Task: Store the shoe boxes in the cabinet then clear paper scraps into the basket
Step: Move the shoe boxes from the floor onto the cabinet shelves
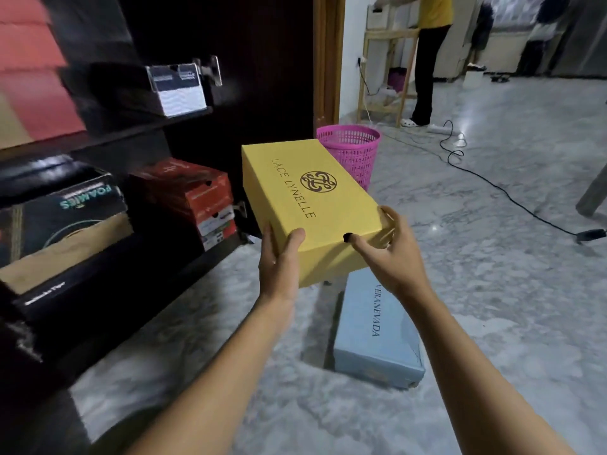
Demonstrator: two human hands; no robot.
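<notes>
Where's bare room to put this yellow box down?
Likeliest for the yellow box: the gap atop the red stack, under the upper shelf. Bare floor lies between the cabinet and the blue box, and right of that box. Crowded: the lower shelf, filled by the Foamies box and red stack.

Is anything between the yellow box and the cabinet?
Nothing visible is between them. The left hand and right hand hold the yellow box beside the cabinet; red boxes fill the nearest shelf end.
</notes>
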